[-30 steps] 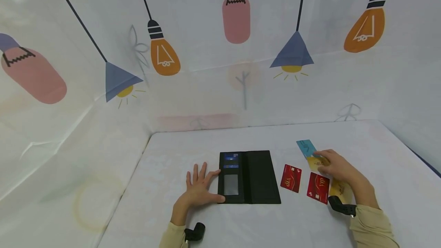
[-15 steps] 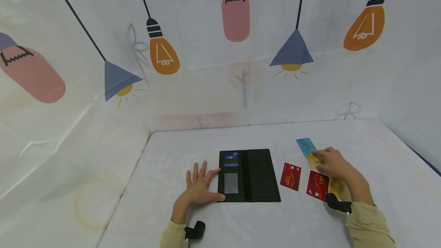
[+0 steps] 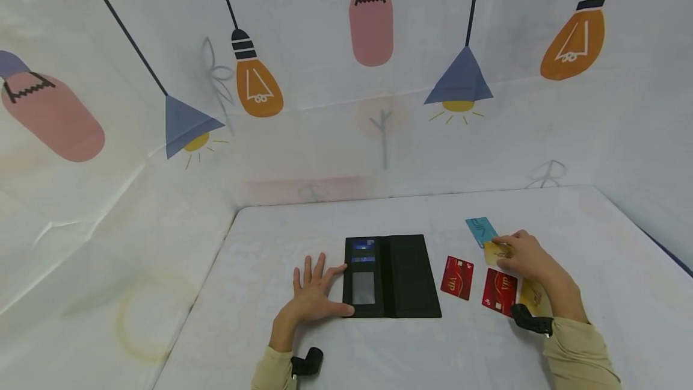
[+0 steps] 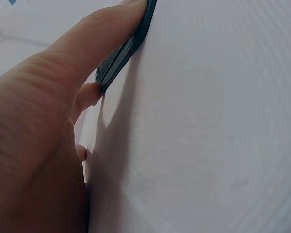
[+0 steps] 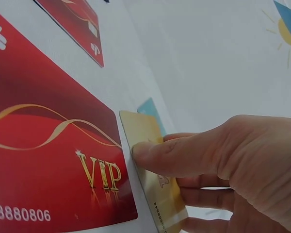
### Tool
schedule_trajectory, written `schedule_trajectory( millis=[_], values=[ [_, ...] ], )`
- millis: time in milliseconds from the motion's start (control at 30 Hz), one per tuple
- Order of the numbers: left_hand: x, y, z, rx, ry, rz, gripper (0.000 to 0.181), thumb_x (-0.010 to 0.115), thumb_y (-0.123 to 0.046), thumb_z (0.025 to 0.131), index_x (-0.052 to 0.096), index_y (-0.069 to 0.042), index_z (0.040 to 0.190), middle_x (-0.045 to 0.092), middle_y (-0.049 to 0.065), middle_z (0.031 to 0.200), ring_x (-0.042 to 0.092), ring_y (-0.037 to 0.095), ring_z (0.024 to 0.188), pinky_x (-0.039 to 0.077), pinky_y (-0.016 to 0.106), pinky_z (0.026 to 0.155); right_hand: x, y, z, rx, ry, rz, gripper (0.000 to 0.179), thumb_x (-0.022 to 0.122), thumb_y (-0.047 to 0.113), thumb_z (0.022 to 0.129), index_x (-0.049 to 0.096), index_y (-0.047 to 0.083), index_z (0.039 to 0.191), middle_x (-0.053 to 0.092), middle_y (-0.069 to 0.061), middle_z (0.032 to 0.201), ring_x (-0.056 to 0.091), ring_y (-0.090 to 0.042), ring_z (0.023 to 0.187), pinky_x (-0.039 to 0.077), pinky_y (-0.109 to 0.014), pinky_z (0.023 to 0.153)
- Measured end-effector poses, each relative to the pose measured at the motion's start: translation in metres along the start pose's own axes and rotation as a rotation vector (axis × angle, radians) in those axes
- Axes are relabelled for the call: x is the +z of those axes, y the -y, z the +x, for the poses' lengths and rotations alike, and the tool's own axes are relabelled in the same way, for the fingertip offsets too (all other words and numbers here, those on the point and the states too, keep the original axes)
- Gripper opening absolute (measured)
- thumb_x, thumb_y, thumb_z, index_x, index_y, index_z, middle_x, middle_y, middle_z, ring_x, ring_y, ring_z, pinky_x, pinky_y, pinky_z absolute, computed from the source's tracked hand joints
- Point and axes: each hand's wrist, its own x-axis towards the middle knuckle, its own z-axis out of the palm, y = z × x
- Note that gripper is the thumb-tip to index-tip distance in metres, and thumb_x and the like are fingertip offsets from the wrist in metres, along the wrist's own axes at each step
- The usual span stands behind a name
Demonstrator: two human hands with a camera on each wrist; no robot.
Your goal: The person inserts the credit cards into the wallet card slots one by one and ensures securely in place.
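Observation:
An open black card wallet (image 3: 409, 275) lies flat, with blue cards (image 3: 363, 245) in its upper left slots and a clear window below them. My left hand (image 3: 310, 303) is spread at its left side, thumb on the lower corner and index fingertip at the edge. At the right, my right hand (image 3: 529, 256) pinches a gold card (image 5: 141, 127) between thumb and fingers. Just beyond it lies a light blue card (image 3: 479, 229). Nearer me are a red VIP card (image 5: 53, 145) and a second gold card (image 3: 533, 295), partly hidden by the wrist.
Another red VIP card (image 3: 457, 278) lies between the wallet and the right-hand cards. All of this rests on a white-covered table (image 3: 303, 224). A pale wall sheet (image 3: 319, 149) printed with lamps and bulbs rises behind the table and along its left.
The gold card in my right hand has shifted slightly right against the light blue card. My right forearm has drawn a little left. The left hand and wallet stay put.

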Motion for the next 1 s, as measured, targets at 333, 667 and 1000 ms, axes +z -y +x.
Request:
schedule_trajectory(
  millis=[333,667,1000],
  values=[
    [0.000,-0.001,0.000,-0.010,0.004,-0.002,0.091,0.082,-0.056,0.070,0.043,-0.029,0.148,0.003,0.020,0.165,-0.015,0.046,0.148,-0.014,0.067,0.112,-0.003,0.000,0.001,0.020,0.008,0.006,0.055,0.072,0.015,0.082,0.055,-0.008,0.129,0.044,-0.036,0.118,0.046,-0.047,0.101,0.057,-0.048,0.075],
    [0.000,-0.001,0.000,-0.004,0.010,-0.004,0.092,0.082,-0.056,0.070,0.043,-0.029,0.149,0.002,0.020,0.165,-0.015,0.046,0.148,-0.014,0.067,0.112,-0.011,-0.006,-0.006,0.003,-0.002,0.005,0.042,0.068,0.014,0.087,0.060,-0.004,0.125,0.052,-0.030,0.112,0.052,-0.040,0.094,0.052,-0.053,0.078],
    [0.000,0.000,0.000,-0.010,0.005,0.000,0.092,0.082,-0.056,0.070,0.043,-0.029,0.149,0.002,0.020,0.165,-0.015,0.046,0.148,-0.014,0.066,0.112,-0.021,-0.013,-0.009,-0.016,-0.079,-0.019,0.028,0.062,0.011,0.092,0.063,-0.003,0.116,0.062,-0.024,0.101,0.055,-0.038,0.090,0.049,-0.058,0.079]
  ],
)
